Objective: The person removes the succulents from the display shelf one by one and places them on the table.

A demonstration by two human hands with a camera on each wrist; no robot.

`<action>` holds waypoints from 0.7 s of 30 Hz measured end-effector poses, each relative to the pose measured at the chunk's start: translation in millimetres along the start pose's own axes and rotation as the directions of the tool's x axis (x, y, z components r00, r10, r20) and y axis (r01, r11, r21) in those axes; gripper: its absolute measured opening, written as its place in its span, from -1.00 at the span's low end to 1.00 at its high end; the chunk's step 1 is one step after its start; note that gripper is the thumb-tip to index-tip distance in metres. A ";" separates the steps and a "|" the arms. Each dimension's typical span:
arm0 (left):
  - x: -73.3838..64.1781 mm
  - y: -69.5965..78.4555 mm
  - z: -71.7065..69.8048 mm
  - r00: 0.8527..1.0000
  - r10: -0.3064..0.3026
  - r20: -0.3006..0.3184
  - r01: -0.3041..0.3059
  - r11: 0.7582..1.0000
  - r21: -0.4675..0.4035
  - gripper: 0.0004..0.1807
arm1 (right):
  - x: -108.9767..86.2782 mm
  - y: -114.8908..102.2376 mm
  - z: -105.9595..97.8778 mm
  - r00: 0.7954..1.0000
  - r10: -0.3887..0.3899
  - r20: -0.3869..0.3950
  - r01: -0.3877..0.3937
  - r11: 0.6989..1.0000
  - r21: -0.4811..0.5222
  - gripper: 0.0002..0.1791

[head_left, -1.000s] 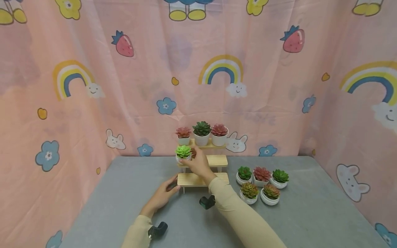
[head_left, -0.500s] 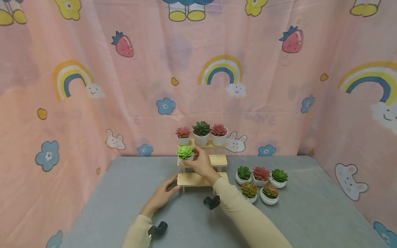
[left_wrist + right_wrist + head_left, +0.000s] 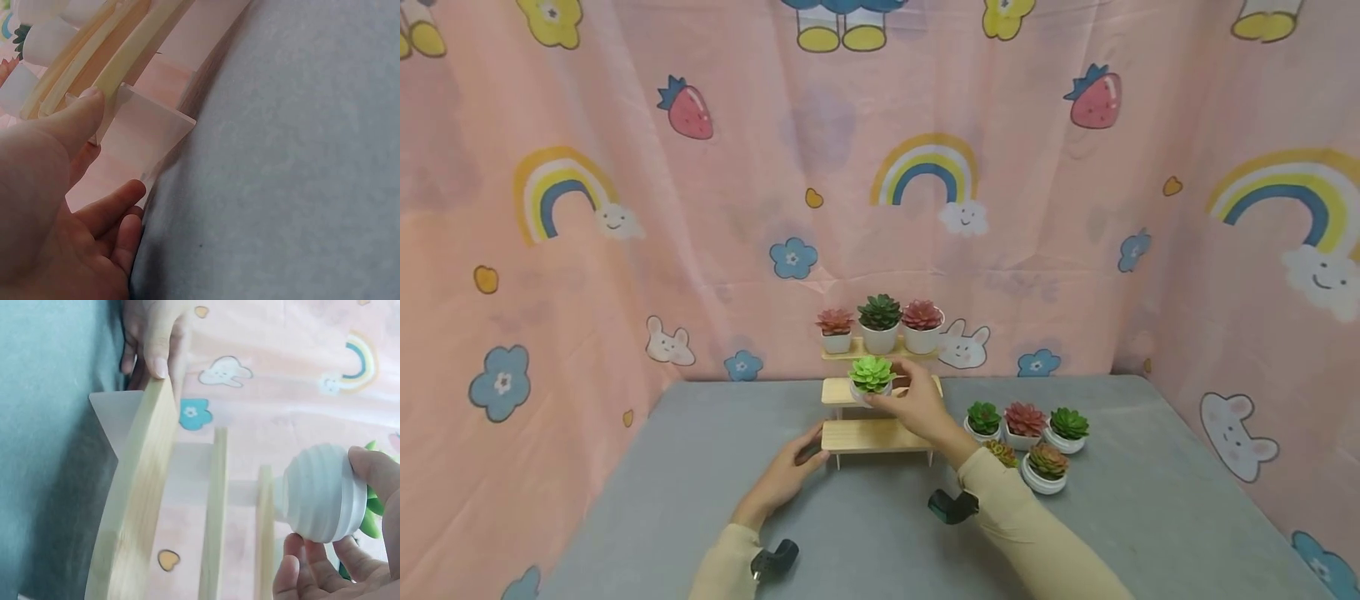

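Note:
My right hand point(image 3: 917, 406) pinches a bright green potted succulent point(image 3: 871, 375) by its white pot, in front of the middle step of a three-step wooden stand point(image 3: 876, 435). The ribbed pot point(image 3: 322, 494) fills the grip in the right wrist view; whether its base touches a step, I cannot tell. At the stand's left end, my left hand point(image 3: 786, 473) holds the lowest board, its thumb point(image 3: 78, 119) on the board's edge. Three potted succulents stand on the top step: a pink one point(image 3: 836, 331), a dark green one point(image 3: 880, 321) and another pink one point(image 3: 922, 325).
Right of the stand, several potted succulents sit grouped on the grey table point(image 3: 1150, 500), among them a pink one point(image 3: 1024, 423) and a green one point(image 3: 1067, 427). My right forearm partly covers a yellowish one point(image 3: 1002, 453). A pink patterned curtain point(image 3: 1000, 100) hangs behind.
My right hand has carried the bright green succulent rightward, from the left end of the middle step to near its centre. The left hand stays on the stand. The head view has shifted slightly.

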State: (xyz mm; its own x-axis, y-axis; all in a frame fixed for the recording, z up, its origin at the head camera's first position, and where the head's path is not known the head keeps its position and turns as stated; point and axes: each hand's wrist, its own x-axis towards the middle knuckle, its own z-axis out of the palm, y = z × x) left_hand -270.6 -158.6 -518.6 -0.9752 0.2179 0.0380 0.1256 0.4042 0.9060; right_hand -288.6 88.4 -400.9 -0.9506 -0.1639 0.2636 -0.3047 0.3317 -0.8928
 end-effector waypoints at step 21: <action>-0.3 -2.1 2.9 1.000 0.000 -0.002 0.000 0.999 0.040 -0.28 | -60.8 19.9 -65.9 0.999 -0.055 0.002 0.055 0.997 -0.057 -0.40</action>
State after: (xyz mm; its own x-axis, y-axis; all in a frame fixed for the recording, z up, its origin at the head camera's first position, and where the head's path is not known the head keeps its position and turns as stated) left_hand -270.0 -156.9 -521.8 -0.9756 0.2159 0.0391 0.1328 0.4395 0.8884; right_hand -240.8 166.2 -410.7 -0.9324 -0.1840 0.3110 -0.3590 0.3749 -0.8547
